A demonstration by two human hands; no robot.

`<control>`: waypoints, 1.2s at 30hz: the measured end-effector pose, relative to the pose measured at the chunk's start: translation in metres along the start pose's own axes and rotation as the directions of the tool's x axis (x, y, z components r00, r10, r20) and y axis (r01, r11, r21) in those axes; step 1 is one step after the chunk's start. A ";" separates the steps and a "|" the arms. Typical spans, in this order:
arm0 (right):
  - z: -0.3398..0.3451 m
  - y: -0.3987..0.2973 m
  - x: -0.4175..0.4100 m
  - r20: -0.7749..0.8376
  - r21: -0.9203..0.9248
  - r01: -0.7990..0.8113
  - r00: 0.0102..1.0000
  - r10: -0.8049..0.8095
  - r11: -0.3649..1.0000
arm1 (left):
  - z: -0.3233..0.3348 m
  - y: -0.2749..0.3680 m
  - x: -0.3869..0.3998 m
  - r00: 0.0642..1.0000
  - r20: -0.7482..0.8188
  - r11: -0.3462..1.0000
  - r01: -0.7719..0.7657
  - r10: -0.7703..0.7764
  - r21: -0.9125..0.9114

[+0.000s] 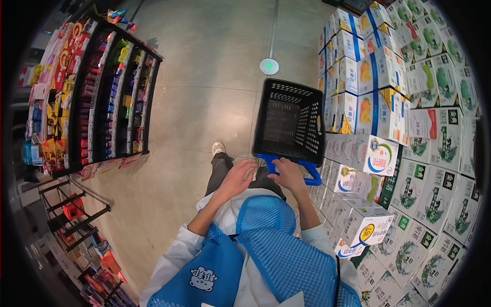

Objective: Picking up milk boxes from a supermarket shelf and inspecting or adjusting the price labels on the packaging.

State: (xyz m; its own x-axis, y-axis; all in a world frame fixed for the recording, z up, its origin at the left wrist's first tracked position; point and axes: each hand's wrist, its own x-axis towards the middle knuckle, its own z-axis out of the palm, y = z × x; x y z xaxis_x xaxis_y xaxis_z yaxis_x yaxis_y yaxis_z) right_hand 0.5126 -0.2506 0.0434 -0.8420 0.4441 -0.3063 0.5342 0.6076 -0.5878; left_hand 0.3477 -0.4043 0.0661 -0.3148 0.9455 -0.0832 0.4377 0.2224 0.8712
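A black plastic shopping basket [289,119] with perforated walls and a blue handle [312,175] stands in front of me, right of the middle. Nothing shows inside it. My right hand [285,174] is at the left part of the blue handle, with fingers bent over it; how firmly it grips is hard to see. Left of the handle, my left hand [238,177] is raised with its fingers loosely curved and apart, holding nothing. A blue mesh vest [287,253] over white sleeves covers my body.
Stacked milk and drink cartons [383,103] rise close on the right, beside the basket. A black snack shelf [111,96] with packaged sweets stands at left, a wire rack [74,215] below it. Tiled floor [207,88] runs between them, with a round lit floor marker [269,66].
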 end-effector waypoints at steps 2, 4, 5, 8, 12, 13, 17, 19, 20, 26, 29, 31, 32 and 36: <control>0.004 -0.023 0.029 0.042 -0.047 0.039 0.998 -0.037 0.998 | -0.029 -0.012 -0.009 0.998 -0.041 0.999 0.039 -0.040 -0.023; 0.013 -0.049 0.063 0.059 -0.097 0.095 0.994 -0.089 0.991 | -0.060 -0.027 -0.018 0.993 -0.052 0.993 0.105 -0.108 -0.056; 0.018 -0.064 0.078 0.066 -0.106 0.109 0.993 -0.102 0.988 | -0.076 -0.035 -0.020 0.991 -0.070 0.992 0.107 -0.111 -0.060; 0.023 -0.117 0.122 0.031 -0.084 0.143 0.990 -0.141 0.986 | -0.124 -0.052 -0.023 0.990 -0.134 0.999 0.053 -0.052 0.000; 0.032 -0.198 0.169 -0.076 0.064 0.196 0.979 -0.191 0.978 | -0.197 -0.071 -0.031 0.987 -0.161 0.993 -0.009 0.028 0.118; 0.035 -0.214 0.178 -0.070 0.059 0.199 0.978 -0.195 0.978 | -0.214 -0.076 -0.034 0.983 -0.183 0.993 -0.006 0.027 0.114; 0.040 -0.261 0.199 -0.023 0.155 0.202 0.979 -0.201 0.967 | -0.264 -0.103 -0.046 0.976 -0.218 0.995 0.032 -0.011 0.090; 0.037 -0.273 0.206 0.009 0.120 0.193 0.981 -0.196 0.974 | -0.282 -0.111 -0.042 0.969 -0.240 0.990 0.083 -0.053 0.114; 0.033 -0.278 0.210 0.011 0.096 0.218 0.975 -0.220 0.971 | -0.292 -0.113 -0.037 0.970 -0.236 0.992 0.078 -0.053 0.098; 0.030 -0.274 0.233 -0.008 0.075 0.147 0.989 -0.147 0.986 | -0.320 -0.121 0.003 0.971 -0.233 0.995 0.075 -0.060 0.059; 0.027 -0.258 0.253 -0.041 0.127 0.162 0.987 -0.158 0.978 | -0.330 -0.117 0.041 0.988 -0.112 0.994 0.107 -0.107 -0.006; 0.017 -0.257 0.272 -0.061 0.144 0.133 0.990 -0.126 0.981 | -0.332 -0.117 0.066 0.993 -0.070 0.995 0.099 -0.097 0.029; 0.010 -0.255 0.283 -0.068 0.160 0.112 0.992 -0.103 0.981 | -0.334 -0.115 0.079 0.994 -0.039 0.993 0.100 -0.098 0.061; -0.013 -0.233 0.333 -0.155 0.159 0.201 0.972 -0.176 0.967 | -0.333 -0.126 0.136 1.000 0.017 0.995 -0.009 0.007 0.101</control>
State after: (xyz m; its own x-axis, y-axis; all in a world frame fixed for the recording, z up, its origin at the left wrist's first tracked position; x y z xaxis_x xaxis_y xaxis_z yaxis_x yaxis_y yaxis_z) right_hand 0.1085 -0.2358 0.0880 -0.9010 0.4268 -0.0780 0.3356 0.5716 -0.7488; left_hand -0.0307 -0.3830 0.1065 -0.2971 0.9510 -0.0851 0.5236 0.2368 0.8184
